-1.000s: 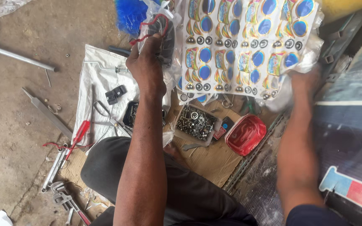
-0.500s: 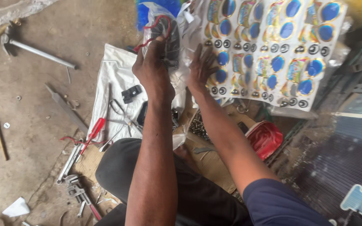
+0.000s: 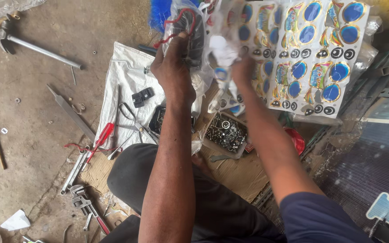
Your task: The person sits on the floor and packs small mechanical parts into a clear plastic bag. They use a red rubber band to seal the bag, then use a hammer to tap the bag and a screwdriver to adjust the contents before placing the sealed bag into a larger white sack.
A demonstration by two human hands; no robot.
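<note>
Near the bottom centre of the frame, two bare forearms rising from a dark-trousered lap. Left hand (image 3: 173,72) clenched around a clear plastic bag (image 3: 190,31) of dark parts tied with red cord, held upper centre. Right hand (image 3: 244,72) closed on a crumpled white wrapper (image 3: 223,49) and the edge of a sticker sheet (image 3: 311,58), upper right; exact finger grip hidden behind the plastic.

Risks, judged from here: bag held high over the lap, so a slack grip or a torn seam likely to scatter small parts across the concrete floor (image 3: 23,135); sticker sheet liable to crease or tear if tugged while pinched at one corner; open box of nuts and washers (image 3: 226,132) just below the right forearm, easily knocked over by an elbow.

Counts, near to far: one pipe wrench (image 3: 79,198) lower left; two chrome spanners (image 3: 75,168) side by side; one red-handled screwdriver (image 3: 102,137); one pair of scissors (image 3: 136,123) on the white sack (image 3: 122,76); one box of nuts and washers; one red lid (image 3: 296,139) partly hidden; one flat file (image 3: 70,112); one long-handled tool (image 3: 41,49) upper left; one plastic bag; one sticker sheet, with roughly a dozen blue round stickers visible.
</note>
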